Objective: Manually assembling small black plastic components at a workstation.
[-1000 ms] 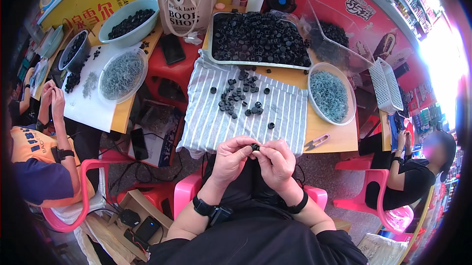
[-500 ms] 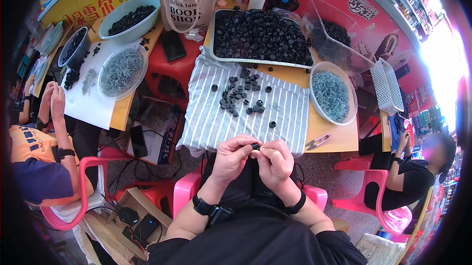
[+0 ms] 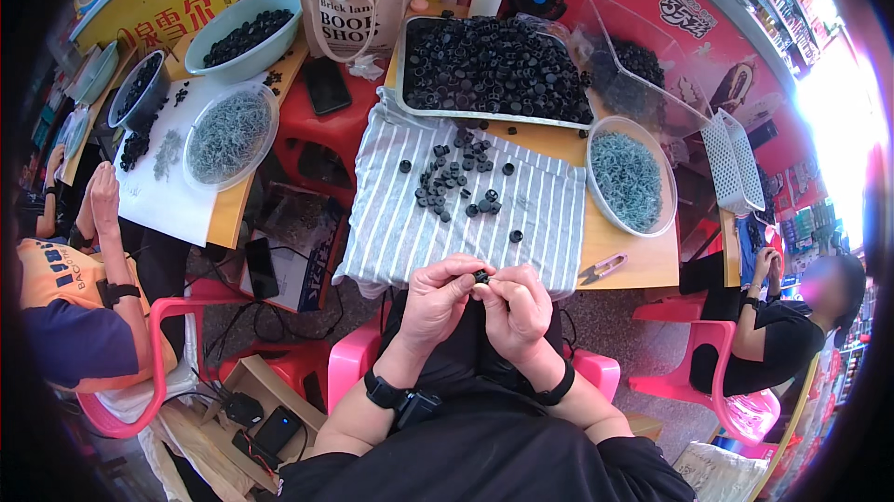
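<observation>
Over my lap, just off the table's front edge, a small black plastic part [image 3: 481, 277] sits between my fingertips. My left hand [image 3: 441, 297] pinches it between thumb and forefinger. From the other side my right hand [image 3: 518, 306] closes on it with thumb and fingertips, the other fingers curled. My fingers cover most of the part. In front of my hands lies a grey cloth with white stripes [image 3: 386, 213]. Loose black round parts [image 3: 433, 195] are scattered over it, several in a cluster.
Behind the cloth stands a tray [image 3: 484, 116] heaped with black parts. To the right are a bowl of small metal springs [image 3: 626, 181] and thread snips [image 3: 605, 267]. A clear bin [image 3: 684, 106] stands at the back right. People sit on both sides, one with hands [image 3: 102, 199] pressed together.
My hands stay at nearly the same spot, with the fingers shifting slightly around the black part. The person on the left has brought their palms together.
</observation>
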Action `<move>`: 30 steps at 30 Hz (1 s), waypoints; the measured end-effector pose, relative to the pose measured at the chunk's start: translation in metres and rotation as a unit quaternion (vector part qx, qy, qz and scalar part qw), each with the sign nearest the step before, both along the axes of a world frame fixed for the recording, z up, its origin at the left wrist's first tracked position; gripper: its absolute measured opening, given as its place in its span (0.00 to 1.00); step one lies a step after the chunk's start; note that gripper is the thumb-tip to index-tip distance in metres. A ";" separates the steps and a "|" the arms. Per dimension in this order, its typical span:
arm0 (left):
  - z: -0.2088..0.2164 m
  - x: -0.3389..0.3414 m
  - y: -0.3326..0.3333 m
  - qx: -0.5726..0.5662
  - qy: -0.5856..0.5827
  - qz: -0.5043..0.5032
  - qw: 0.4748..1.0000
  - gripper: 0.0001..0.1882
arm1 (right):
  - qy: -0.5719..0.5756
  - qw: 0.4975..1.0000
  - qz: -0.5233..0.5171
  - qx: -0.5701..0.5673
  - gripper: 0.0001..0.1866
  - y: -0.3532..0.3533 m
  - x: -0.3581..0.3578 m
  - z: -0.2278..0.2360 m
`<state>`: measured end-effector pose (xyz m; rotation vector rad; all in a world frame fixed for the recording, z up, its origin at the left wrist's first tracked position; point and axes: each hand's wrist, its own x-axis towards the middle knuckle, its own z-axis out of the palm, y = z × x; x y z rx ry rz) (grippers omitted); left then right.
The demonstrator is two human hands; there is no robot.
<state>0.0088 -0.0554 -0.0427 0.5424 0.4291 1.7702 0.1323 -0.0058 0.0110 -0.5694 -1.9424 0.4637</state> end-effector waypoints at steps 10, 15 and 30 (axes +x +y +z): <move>0.004 0.003 0.000 0.005 -0.022 0.017 1.000 0.11 | 0.013 1.000 -0.021 0.006 0.11 -0.004 -0.006 -0.003; 0.003 0.003 0.001 0.009 -0.021 0.017 1.000 0.11 | 0.016 1.000 -0.025 0.005 0.11 -0.004 -0.006 -0.005; 0.001 0.004 0.001 0.000 0.001 0.025 1.000 0.11 | 0.045 0.998 -0.021 -0.028 0.13 -0.002 -0.008 -0.016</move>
